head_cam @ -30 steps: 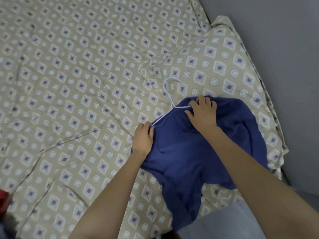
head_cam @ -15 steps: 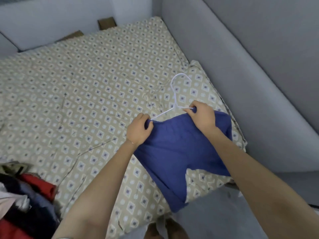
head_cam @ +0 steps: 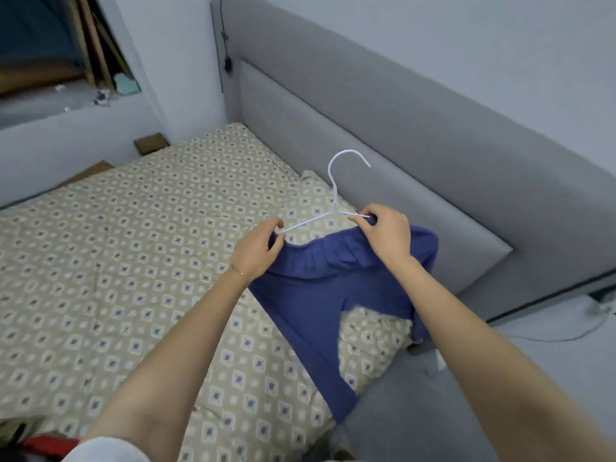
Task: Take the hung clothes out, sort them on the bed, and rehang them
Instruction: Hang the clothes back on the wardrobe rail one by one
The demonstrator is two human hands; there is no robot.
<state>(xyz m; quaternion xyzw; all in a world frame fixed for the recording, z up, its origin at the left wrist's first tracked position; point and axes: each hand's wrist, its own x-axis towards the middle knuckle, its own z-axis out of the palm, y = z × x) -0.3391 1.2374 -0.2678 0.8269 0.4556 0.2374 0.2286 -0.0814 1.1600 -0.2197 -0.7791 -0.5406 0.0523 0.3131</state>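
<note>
Two hands work in the head view. The left hand (head_cam: pixel 258 251) pinches one end of a white wire hanger (head_cam: pixel 334 198) together with the blue garment (head_cam: pixel 333 288); the right hand (head_cam: pixel 383 233) pinches the other end likewise. Garment: plain dark blue, gathered waistband, trailing over the corner of the patterned bed (head_cam: pixel 133 245), near the grey headboard (head_cam: pixel 400 155).

Left hand (head_cam: pixel 258 250) and right hand (head_cam: pixel 386 233) pinch white hanger (head_cam: pixel 333 208); blue garment (head_cam: pixel 333 295) hangs.
</note>
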